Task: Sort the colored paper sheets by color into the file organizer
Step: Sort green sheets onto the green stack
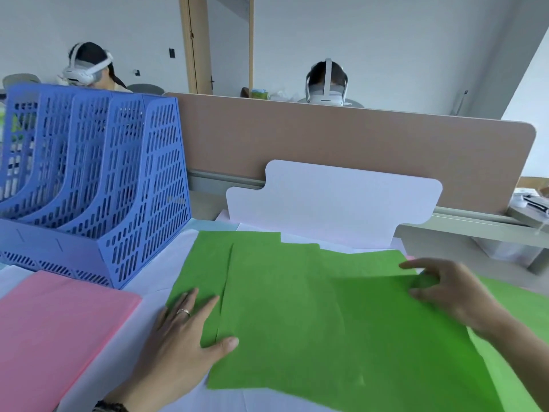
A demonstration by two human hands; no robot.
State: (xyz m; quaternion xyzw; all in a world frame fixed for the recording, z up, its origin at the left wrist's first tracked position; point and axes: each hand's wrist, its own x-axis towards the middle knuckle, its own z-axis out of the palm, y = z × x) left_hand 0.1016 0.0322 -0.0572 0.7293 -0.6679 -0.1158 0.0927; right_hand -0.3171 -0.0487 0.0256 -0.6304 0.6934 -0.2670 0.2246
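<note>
Lying under both hands' grip: green sheets [297,316].

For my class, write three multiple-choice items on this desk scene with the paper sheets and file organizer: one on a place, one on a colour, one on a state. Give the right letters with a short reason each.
1. Where does the file organizer stand?
A. far left of the desk
B. far right
C. on the green sheets

2. What colour is the paper stack just in front of the organizer?
A. yellow
B. pink
C. black

3. How does the left hand lie?
A. flat on the green sheets
B. in a fist
C. inside the organizer

Answers:
1 A: the organizer sits at the left edge of the view.
2 B: the stack is pink.
3 A: its fingers are straight, on the green paper's left edge.
</note>
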